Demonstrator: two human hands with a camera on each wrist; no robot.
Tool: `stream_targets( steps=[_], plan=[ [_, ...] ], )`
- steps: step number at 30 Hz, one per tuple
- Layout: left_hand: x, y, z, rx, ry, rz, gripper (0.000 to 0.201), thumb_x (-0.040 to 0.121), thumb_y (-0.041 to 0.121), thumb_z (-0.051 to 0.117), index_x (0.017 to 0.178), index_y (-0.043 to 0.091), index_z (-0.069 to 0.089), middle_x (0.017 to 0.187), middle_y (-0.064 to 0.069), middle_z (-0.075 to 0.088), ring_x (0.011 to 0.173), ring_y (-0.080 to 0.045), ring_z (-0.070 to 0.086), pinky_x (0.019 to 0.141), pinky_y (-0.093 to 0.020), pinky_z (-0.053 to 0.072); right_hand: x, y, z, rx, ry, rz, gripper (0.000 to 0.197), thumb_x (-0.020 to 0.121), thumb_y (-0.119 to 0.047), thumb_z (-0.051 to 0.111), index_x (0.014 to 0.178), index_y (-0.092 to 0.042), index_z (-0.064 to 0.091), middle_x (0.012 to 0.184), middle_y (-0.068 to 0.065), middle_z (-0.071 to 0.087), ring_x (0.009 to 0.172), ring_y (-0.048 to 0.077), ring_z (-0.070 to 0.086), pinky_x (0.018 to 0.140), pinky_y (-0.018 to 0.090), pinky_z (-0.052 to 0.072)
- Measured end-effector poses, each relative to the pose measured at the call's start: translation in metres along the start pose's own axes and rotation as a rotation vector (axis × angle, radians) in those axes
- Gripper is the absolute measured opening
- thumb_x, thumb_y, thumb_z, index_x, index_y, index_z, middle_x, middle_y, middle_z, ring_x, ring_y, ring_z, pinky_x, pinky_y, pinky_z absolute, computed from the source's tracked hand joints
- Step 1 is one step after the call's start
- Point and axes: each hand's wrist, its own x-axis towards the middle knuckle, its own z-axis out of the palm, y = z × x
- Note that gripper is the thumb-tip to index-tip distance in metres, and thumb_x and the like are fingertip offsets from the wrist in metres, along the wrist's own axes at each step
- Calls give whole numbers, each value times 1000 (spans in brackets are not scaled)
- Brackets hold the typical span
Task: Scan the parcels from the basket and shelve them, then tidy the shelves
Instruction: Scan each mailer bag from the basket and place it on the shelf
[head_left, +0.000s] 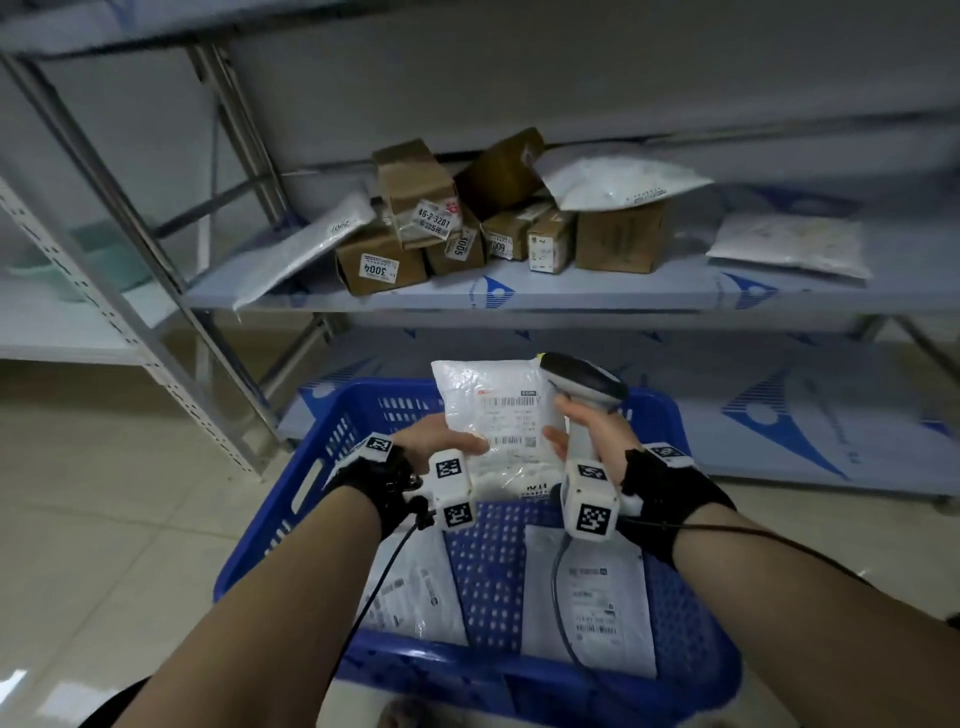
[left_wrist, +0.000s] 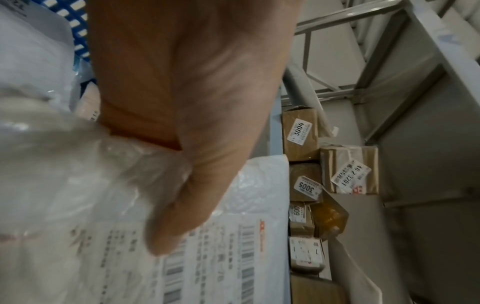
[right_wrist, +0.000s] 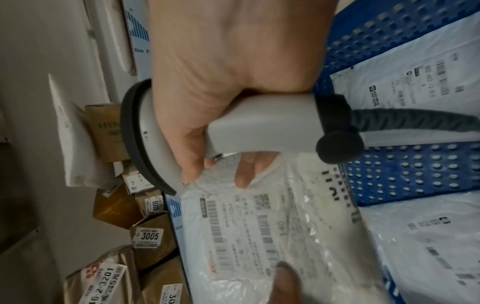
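A white plastic parcel (head_left: 493, 415) with a barcode label is held up over the blue basket (head_left: 291, 462). My left hand (head_left: 441, 441) grips its left edge, thumb on the label (left_wrist: 182, 216). My right hand (head_left: 587, 431) grips the grey handle of a barcode scanner (head_left: 587, 384), and its fingertips (right_wrist: 244, 174) touch the parcel's right edge (right_wrist: 259, 226). The scanner's head sits just above the parcel's top right corner. Two more white parcels (head_left: 415, 592) (head_left: 592, 597) lie flat in the basket.
The shelf (head_left: 597, 291) behind the basket holds several brown boxes (head_left: 379, 265) with number labels and white mailers (head_left: 618, 182) (head_left: 789, 244). A lower shelf (head_left: 779, 415) lies behind the basket. A slotted metal upright (head_left: 104, 312) stands at the left. The scanner's cable (head_left: 563, 597) hangs into the basket.
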Motion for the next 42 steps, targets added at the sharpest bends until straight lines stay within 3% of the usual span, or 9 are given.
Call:
stream_targets(
  steps=[2, 5, 10, 15, 17, 22, 25, 34, 42],
  plan=[
    [-5, 0, 1, 48, 22, -8, 41, 79, 12, 75, 118, 10, 63, 118, -8, 67, 111, -27, 62, 102, -44, 45, -2, -2, 2, -14, 10, -13, 32, 85, -13, 72, 115, -6, 65, 106, 16, 70, 74, 23, 67, 53, 26, 54],
    [-7, -3, 1, -31, 211, 57, 30, 78, 16, 77, 106, 9, 68, 101, -7, 72, 91, -23, 68, 83, -34, 57, -1, -2, -1, -84, 44, -52, 23, 86, -14, 71, 106, -5, 65, 89, 11, 68, 70, 23, 67, 50, 26, 52],
    [2, -13, -7, -175, 441, 65, 42, 67, 19, 86, 100, -1, 69, 102, -26, 68, 89, -42, 65, 84, -60, 51, -3, 10, -4, -161, -7, -49, 10, 88, -15, 68, 89, -5, 66, 76, 12, 68, 56, 19, 65, 55, 27, 50],
    [3, -5, 2, -147, 454, 29, 29, 84, 5, 70, 110, -6, 63, 92, -15, 69, 79, -30, 63, 81, -49, 54, -4, 17, 3, -335, 26, -132, 12, 89, -10, 65, 83, 1, 65, 64, 13, 63, 49, 16, 57, 50, 25, 46],
    [7, -5, 5, -167, 457, 8, 28, 85, 1, 67, 112, -7, 61, 99, -17, 68, 85, -31, 65, 79, -43, 55, -4, 16, 5, -364, 42, -149, 12, 89, -9, 65, 80, -1, 65, 62, 12, 60, 49, 16, 53, 49, 25, 44],
    [11, -8, 7, -164, 511, -17, 19, 78, 9, 76, 91, 1, 65, 88, -18, 72, 86, -40, 69, 77, -55, 57, -5, 14, 6, -392, 37, -148, 13, 87, -8, 65, 75, -2, 64, 59, 10, 57, 47, 17, 51, 48, 26, 42],
    [14, -10, 9, -186, 490, -16, 21, 76, 10, 78, 90, 0, 67, 86, -19, 73, 86, -43, 69, 75, -58, 56, -5, 14, 6, -421, 31, -141, 16, 87, -7, 64, 72, -2, 63, 57, 9, 57, 43, 14, 50, 46, 24, 43],
    [11, -4, 12, -191, 493, -36, 16, 78, 12, 77, 89, 4, 67, 88, -14, 73, 83, -33, 72, 77, -51, 58, -9, 12, 9, -411, 20, -113, 19, 87, -6, 63, 69, -4, 61, 54, 7, 55, 40, 13, 48, 45, 22, 40],
    [7, 0, 10, -151, 507, -37, 22, 77, 13, 77, 92, 1, 67, 89, -16, 72, 84, -35, 71, 78, -52, 58, -16, 8, 13, -435, 14, -108, 17, 85, -7, 63, 69, -4, 61, 57, 7, 55, 44, 14, 48, 47, 24, 39]
  ],
)
